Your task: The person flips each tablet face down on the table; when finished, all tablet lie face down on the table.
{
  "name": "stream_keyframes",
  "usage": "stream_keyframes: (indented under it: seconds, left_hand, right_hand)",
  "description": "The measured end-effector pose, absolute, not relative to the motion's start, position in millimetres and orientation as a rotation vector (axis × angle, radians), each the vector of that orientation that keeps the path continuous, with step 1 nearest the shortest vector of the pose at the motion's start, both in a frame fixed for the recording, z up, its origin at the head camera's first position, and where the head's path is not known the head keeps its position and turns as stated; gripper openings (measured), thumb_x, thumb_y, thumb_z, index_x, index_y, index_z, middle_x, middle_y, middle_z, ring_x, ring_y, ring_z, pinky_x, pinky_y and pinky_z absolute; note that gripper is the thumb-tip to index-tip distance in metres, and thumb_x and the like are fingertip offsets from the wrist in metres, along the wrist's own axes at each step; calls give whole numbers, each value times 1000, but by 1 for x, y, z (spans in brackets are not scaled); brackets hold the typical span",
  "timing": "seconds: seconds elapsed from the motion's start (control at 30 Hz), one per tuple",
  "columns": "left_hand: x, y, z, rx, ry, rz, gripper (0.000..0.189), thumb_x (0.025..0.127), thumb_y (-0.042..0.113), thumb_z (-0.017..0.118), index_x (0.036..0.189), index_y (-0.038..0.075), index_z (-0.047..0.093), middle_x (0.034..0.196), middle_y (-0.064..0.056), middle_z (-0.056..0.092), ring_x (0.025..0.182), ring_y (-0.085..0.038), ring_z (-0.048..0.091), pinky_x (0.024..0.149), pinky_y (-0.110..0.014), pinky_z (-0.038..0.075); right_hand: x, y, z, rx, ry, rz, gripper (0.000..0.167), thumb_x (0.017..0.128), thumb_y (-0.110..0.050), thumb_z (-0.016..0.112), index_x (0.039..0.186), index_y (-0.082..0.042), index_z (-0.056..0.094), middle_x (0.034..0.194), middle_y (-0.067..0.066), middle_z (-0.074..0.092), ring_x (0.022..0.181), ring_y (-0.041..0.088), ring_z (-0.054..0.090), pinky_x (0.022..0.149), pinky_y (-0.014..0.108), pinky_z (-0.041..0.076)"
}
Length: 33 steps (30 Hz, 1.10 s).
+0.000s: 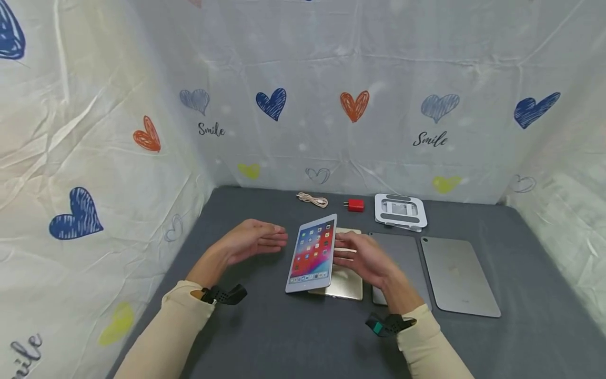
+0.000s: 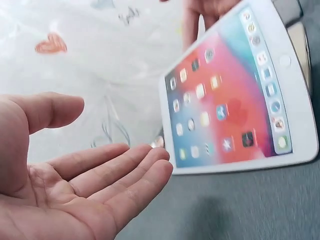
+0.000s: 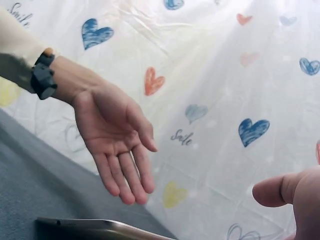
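Observation:
A white-framed tablet (image 1: 311, 252) with its screen lit and rows of app icons stands tilted up off the table, its lower edge near a gold tablet (image 1: 350, 287) lying beneath. My right hand (image 1: 364, 258) is at its right side, straight fingers reaching behind its back; in the right wrist view the thumb (image 3: 280, 191) stands apart from the tablet. To the left of the tablet, my left hand (image 1: 258, 241) hovers with fingers stretched toward it and holds nothing. The left wrist view shows that palm (image 2: 65, 195) turned up, fingertips close to the tablet's edge.
Two grey tablets, one partly behind my right arm (image 1: 395, 247) and one farther right (image 1: 459, 273), lie face down. Along the back are a bundled cable (image 1: 313, 200), a red charger plug (image 1: 355, 205) and a folded white stand (image 1: 401, 213). Heart-printed curtains (image 1: 307, 147) surround the table.

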<state>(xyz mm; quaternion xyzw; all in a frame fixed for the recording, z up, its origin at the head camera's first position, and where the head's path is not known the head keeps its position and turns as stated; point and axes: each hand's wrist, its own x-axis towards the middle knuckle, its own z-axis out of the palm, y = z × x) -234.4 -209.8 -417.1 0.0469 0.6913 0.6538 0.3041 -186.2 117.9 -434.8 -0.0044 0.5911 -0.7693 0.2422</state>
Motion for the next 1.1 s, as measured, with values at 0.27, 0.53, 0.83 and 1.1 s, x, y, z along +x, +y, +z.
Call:
stream_keyframes:
  seconds: [0.27, 0.53, 0.83, 1.1]
  left_hand:
    - [-224, -187, -388, 203, 1755, 1778, 52, 115, 20, 60, 156, -10, 51, 156, -24, 61, 148, -44, 57, 116, -44, 57]
    - [-221, -171, -373, 229, 1702, 1824, 51, 116, 17, 56, 157, -12, 49, 160, -29, 55, 148, -43, 57, 116, -43, 57]
    - [-223, -166, -361, 256, 1711, 1829, 47, 117, 12, 52, 157, -13, 48, 162, -32, 51, 150, -44, 55, 118, -44, 56]
    - [-224, -173, -358, 267, 1773, 1792, 48, 116, 14, 52, 156, -13, 49, 159, -30, 56, 148, -44, 57, 120, -47, 54]
  right_hand:
    - [-184, 118, -422, -94, 1653, -2067, 58, 118, -28, 45, 162, 9, 41, 162, 30, 49, 130, 29, 66, 113, 39, 60]
    - [-188, 101, -411, -109, 1634, -2110, 51, 117, -28, 45, 147, 13, 47, 148, 28, 56, 123, 29, 68, 109, 39, 61]
    - [-190, 81, -399, -119, 1598, -2134, 57, 118, -31, 41, 156, 11, 42, 159, 28, 46, 131, 36, 63, 120, 48, 55]
    - [-194, 65, -394, -126, 1591, -2130, 54, 117, -32, 44, 153, 7, 45, 157, 23, 45, 137, 41, 57, 124, 52, 50]
